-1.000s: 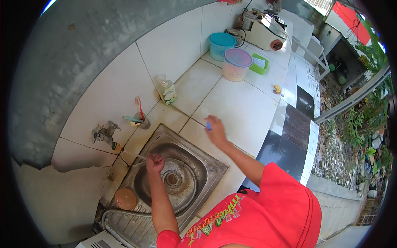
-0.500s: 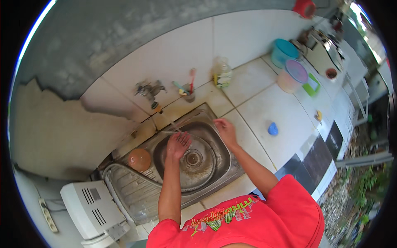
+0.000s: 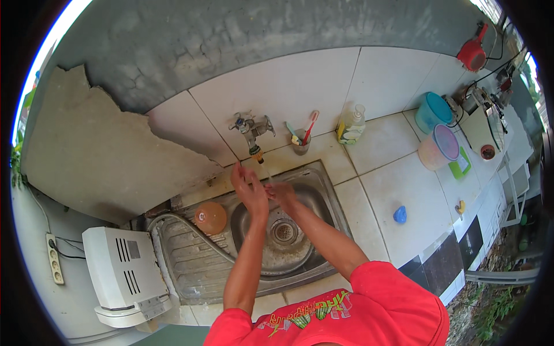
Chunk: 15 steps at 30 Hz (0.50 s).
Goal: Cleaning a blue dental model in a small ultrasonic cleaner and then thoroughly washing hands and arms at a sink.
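My left hand [image 3: 249, 190] is raised over the sink's bowl just below the tap [image 3: 252, 135], its fingers stretched up and apart, holding nothing. My right hand [image 3: 281, 194] is close beside it, fingers loosely bent toward the left palm, and no object shows in it. A thin stream of water [image 3: 266, 171] runs from the tap's orange-tipped nozzle onto the right hand's fingers. Below both hands lies the steel sink [image 3: 337, 216] with its round drain [image 3: 284, 232]. A grey hose [image 3: 196, 229] curves from the drainboard into the bowl.
An orange-brown bowl [image 3: 210, 218] sits on the drainboard. Behind the sink stand a cup with toothbrushes [image 3: 300, 144] and a pump bottle [image 3: 351, 127]. Rightward are a blue lump [image 3: 400, 214], a teal tub [image 3: 434, 112] and a purple-lidded container [image 3: 441, 147]. A white appliance [image 3: 124, 271] stands left.
My right hand has moved left from the sink's right rim into the water beside my left hand. My left hand has risen toward the tap. The whole view has shifted.
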Each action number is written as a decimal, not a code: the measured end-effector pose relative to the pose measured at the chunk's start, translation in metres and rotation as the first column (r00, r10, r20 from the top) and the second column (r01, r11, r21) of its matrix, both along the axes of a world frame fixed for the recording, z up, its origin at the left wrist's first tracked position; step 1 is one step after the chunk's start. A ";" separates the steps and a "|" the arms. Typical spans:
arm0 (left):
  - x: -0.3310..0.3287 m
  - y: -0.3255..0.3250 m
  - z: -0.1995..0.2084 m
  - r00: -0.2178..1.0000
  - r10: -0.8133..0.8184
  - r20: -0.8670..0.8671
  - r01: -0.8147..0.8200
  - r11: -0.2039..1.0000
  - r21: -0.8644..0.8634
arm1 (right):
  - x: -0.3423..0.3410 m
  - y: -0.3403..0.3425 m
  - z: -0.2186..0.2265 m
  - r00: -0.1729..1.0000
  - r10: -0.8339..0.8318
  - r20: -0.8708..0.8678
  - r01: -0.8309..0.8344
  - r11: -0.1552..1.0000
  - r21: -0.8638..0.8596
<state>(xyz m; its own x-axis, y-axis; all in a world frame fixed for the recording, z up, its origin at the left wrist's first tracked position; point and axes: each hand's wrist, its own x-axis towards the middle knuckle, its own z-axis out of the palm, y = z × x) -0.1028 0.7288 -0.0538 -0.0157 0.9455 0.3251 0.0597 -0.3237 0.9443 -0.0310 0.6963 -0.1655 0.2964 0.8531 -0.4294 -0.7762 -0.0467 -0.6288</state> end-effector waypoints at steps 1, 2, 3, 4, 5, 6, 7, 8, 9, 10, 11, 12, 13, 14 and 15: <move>0.003 0.010 0.035 0.984 0.036 -0.173 -0.015 0.992 0.122 | 0.004 -0.010 -0.003 1.000 0.003 -0.004 -0.003 1.000 -0.011; 0.005 0.023 0.066 0.936 0.099 -0.337 -0.014 0.969 0.246 | 0.008 -0.017 -0.003 0.994 0.037 0.099 -0.032 0.998 -0.058; 0.011 0.039 0.086 0.901 0.207 -0.381 -0.064 0.932 0.357 | 0.012 -0.020 -0.002 0.976 0.073 0.204 -0.053 0.993 -0.102; 0.014 0.053 0.101 0.853 0.320 -0.412 -0.104 0.878 0.467 | 0.011 -0.021 0.003 0.976 0.085 0.202 -0.065 0.993 -0.102; 0.016 0.061 0.112 0.851 0.323 -0.415 -0.105 0.877 0.469 | 0.012 -0.026 0.014 0.983 0.061 0.173 -0.041 0.993 -0.115; 0.017 0.068 0.122 0.763 0.292 -0.577 -0.032 0.908 0.418 | 0.013 -0.031 0.025 0.989 0.036 0.144 -0.017 0.992 -0.128; 0.017 0.071 0.128 0.655 0.248 -0.714 0.030 0.935 0.352 | 0.016 -0.037 0.035 0.988 0.035 0.148 -0.016 0.992 -0.127; 0.015 0.075 0.125 0.655 0.250 -0.713 0.027 0.935 0.353 | 0.018 -0.041 0.044 0.950 0.099 0.295 -0.054 0.986 -0.156; 0.014 0.078 0.120 0.640 0.294 -0.710 0.048 0.907 0.418 | 0.019 -0.046 0.053 0.887 0.163 0.432 -0.088 0.978 -0.190; 0.015 0.079 0.117 0.631 0.329 -0.703 0.078 0.874 0.480 | 0.024 -0.053 0.065 0.887 0.157 0.434 -0.080 0.978 -0.190; 0.014 0.079 0.116 0.630 0.325 -0.705 0.080 0.876 0.476 | 0.027 -0.059 0.076 0.897 0.183 0.402 -0.145 0.982 -0.125; 0.013 0.080 0.116 0.655 0.295 -0.696 0.085 0.886 0.456 | 0.028 -0.064 0.087 0.904 0.212 0.371 -0.206 0.977 -0.056; 0.015 0.079 0.118 0.684 0.263 -0.680 0.092 0.894 0.439 | 0.030 -0.071 0.102 0.904 0.208 0.375 -0.201 0.978 -0.059; 0.013 0.082 0.116 0.685 0.267 -0.678 0.088 0.894 0.440 | 0.030 -0.075 0.116 0.917 0.270 0.295 -0.286 0.958 0.013; 0.009 0.087 0.112 0.740 0.223 -0.635 0.124 0.882 0.455 | 0.029 -0.078 0.123 0.916 0.336 0.218 -0.362 0.928 0.091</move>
